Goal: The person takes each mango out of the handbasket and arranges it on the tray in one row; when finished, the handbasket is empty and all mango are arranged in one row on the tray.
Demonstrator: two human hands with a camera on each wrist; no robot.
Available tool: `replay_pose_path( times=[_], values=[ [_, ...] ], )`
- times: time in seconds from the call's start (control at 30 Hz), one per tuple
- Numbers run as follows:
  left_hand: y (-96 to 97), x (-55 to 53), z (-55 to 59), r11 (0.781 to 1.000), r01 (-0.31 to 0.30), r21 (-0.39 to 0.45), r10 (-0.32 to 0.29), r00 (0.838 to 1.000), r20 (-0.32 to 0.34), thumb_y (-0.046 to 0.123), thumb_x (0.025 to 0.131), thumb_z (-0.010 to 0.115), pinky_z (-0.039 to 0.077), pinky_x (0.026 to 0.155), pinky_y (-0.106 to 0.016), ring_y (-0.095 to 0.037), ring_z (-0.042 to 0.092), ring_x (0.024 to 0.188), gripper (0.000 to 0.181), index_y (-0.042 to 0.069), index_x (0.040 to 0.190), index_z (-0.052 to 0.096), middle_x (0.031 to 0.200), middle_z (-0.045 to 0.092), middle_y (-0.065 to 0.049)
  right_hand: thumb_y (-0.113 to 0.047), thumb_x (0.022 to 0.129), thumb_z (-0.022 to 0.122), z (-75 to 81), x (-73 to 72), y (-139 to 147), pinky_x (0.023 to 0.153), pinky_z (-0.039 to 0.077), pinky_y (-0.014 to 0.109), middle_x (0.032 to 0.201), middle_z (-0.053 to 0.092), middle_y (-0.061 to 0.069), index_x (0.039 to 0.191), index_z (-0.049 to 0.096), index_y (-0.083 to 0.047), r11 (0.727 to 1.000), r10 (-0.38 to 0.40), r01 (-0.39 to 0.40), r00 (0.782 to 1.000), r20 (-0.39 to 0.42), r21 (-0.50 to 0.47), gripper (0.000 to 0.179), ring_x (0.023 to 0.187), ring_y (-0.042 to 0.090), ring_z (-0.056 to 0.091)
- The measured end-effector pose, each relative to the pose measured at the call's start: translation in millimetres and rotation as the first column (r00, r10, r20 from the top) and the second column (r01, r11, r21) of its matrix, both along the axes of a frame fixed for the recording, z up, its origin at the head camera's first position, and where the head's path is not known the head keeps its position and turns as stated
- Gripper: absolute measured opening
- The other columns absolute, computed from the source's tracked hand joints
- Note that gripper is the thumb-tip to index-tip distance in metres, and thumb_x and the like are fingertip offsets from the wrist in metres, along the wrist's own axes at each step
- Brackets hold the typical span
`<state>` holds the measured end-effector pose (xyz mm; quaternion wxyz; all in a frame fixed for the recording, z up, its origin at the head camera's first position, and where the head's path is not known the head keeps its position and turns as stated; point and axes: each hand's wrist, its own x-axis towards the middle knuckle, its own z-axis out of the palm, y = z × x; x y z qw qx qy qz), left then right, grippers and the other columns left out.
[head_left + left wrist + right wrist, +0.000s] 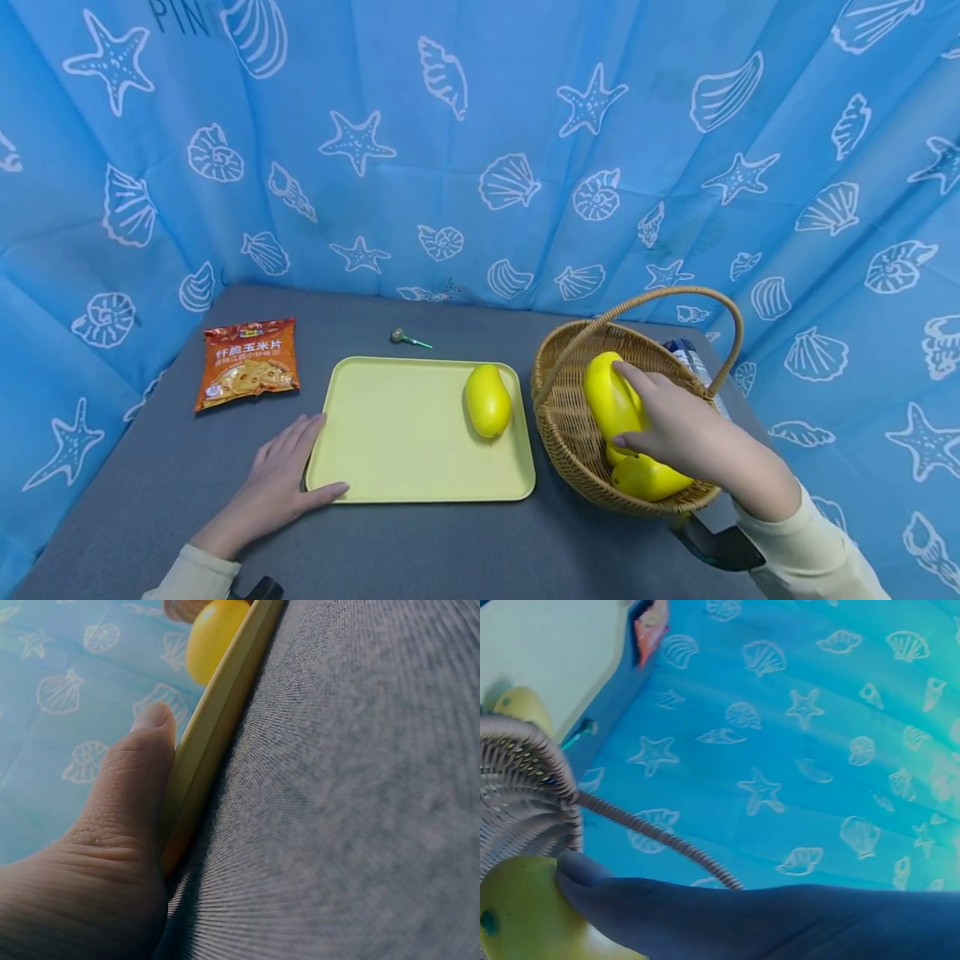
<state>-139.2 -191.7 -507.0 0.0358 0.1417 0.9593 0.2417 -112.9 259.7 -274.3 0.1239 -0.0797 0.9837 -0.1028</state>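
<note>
Right hand (670,417) grips a mango (604,393) in the wicker basket (567,408); left hand (279,473), fingers outstretched, touches the tray (397,433) alongside; smooth skin could slip!

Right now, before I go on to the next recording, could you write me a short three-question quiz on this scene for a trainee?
1. Count: how many yellow fruits lie on the tray?
2. True or false: the left hand is holding a lollipop.
3. Fill in the blank: the right hand grips a fruit inside the woven ____.

Key: 1. One, toward the tray's right end in the head view. 2. False; it touches the tray's left end. 3. Basket.
</note>
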Motion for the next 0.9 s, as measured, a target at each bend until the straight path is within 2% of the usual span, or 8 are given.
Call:
replay_pose_path(
  times=[0.4,0.63,0.8,0.9],
  values=[
    [0.4,-0.3,0.0,1.000,-0.002,0.007,0.002,1.000,0.004,0.079,0.074,0.055,0.021,0.102,-0.066,-0.041,0.023,0.139,0.111,0.006,0.151,0.021,0.153,0.029,-0.019,-0.030,0.075,0.082,6.3,31.1,-4,0.071,0.054,0.038,0.131,0.050,0.026,0.148,0.029,-0.005,0.998,0.063,-0.066,0.990,-0.123,-0.018,0.093,0.094,0.024,0.059],
    [0.2,0.4,1.2,1.000,-0.003,0.010,0.003,1.000,0.006,0.078,0.074,0.055,0.021,0.102,-0.066,-0.041,0.023,0.139,0.111,0.007,0.152,0.021,0.153,0.029,-0.019,-0.031,0.074,0.082,6.3,45.5,-13,0.076,0.056,0.040,0.133,0.052,0.020,0.146,0.033,-0.007,0.995,0.082,-0.089,0.984,-0.156,-0.039,0.091,0.101,0.025,0.060],
    [0.0,0.2,0.0,1.000,0.000,0.009,0.000,1.000,-0.002,0.078,0.074,0.055,0.021,0.102,-0.065,-0.041,0.024,0.139,0.111,0.007,0.152,0.021,0.152,0.029,-0.019,-0.031,0.075,0.082,6.1,51.9,-24,0.081,0.056,0.040,0.137,0.050,0.015,0.146,0.034,-0.012,0.989,0.114,-0.128,0.979,-0.167,-0.074,0.088,0.107,0.023,0.059],
    [0.1,0.1,-1.3,1.000,0.003,0.013,-0.003,1.000,-0.004,0.078,0.075,0.055,0.021,0.102,-0.065,-0.041,0.024,0.139,0.110,0.007,0.152,0.020,0.153,0.029,-0.019,-0.033,0.077,0.081,7.1,51.4,-32,0.079,0.055,0.038,0.136,0.051,0.013,0.146,0.035,-0.014,0.984,0.131,-0.149,0.976,-0.175,-0.096,0.085,0.105,0.021,0.059]
  ],
)
